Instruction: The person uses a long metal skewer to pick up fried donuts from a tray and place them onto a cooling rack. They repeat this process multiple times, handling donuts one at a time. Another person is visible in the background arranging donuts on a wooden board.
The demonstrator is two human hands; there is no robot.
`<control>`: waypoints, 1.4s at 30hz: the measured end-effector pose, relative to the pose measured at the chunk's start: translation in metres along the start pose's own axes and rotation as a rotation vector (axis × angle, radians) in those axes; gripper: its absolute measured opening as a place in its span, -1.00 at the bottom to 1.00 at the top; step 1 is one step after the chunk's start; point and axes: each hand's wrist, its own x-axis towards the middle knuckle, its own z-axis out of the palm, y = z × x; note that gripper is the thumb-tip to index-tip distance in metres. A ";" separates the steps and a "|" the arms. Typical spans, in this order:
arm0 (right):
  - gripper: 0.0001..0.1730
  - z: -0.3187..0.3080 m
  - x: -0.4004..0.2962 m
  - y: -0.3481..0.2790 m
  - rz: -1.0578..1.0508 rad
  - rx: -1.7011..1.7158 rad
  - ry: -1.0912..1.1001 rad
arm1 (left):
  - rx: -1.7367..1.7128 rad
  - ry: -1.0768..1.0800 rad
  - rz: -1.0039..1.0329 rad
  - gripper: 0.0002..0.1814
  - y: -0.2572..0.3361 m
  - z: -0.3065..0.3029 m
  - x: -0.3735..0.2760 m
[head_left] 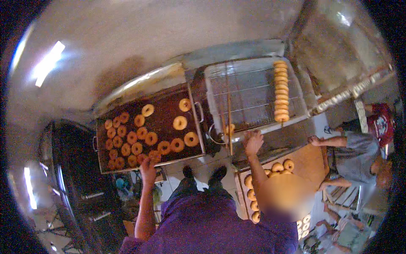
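At the front edge of a fryer vat (152,166) is my left hand (147,166), its fingers over the nearest ring doughnuts (154,156). Whether they pinch one is too blurred to tell. Golden doughnuts (137,148) float across the dark oil. My right hand (253,143) touches the front rim of a metal draining tray (268,128) with its fingers bent. Left of that hand, thin wooden sticks (229,108) lean across the tray, with a doughnut (230,128) by their lower part. A row of doughnuts threaded on a rod (281,92) lies across the tray's right side.
A board (306,160) with several doughnuts (277,167) stands at my right; a blurred patch covers part of it. Beyond it is a person in a grey shirt (358,152), with another person (349,231) lower down. A dark cabinet (85,177) stands at my left.
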 end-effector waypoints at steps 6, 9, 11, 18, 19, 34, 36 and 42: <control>-0.73 -0.059 0.000 -0.019 0.348 0.482 -0.206 | 0.478 -0.388 0.254 -0.76 -0.015 0.047 0.030; -0.75 -0.125 -0.067 -0.043 0.042 0.590 -0.045 | 0.593 -0.516 0.453 -0.77 -0.015 0.075 0.056; -0.72 -0.195 -0.125 -0.063 0.073 0.389 -0.440 | 0.554 -0.419 0.667 -0.77 -0.035 0.099 0.072; -0.40 -0.385 -0.155 -0.092 -0.098 -0.177 -0.647 | 0.635 -0.618 0.452 -0.77 -0.057 0.089 0.128; -0.42 -0.404 -0.138 -0.110 -0.173 -0.223 -0.618 | 0.582 -0.597 0.469 -0.77 -0.055 0.088 0.138; -0.45 -0.264 -0.225 -0.120 0.137 -0.065 -0.704 | 0.189 -0.707 0.560 -0.79 -0.054 0.079 0.197; -0.45 -0.302 -0.200 -0.168 0.112 -0.055 -0.711 | 0.429 -0.647 0.457 -0.79 -0.046 0.078 0.222; -0.64 -0.232 -0.219 -0.168 0.042 0.110 -0.559 | 0.336 -0.608 0.588 -0.76 -0.099 0.116 0.331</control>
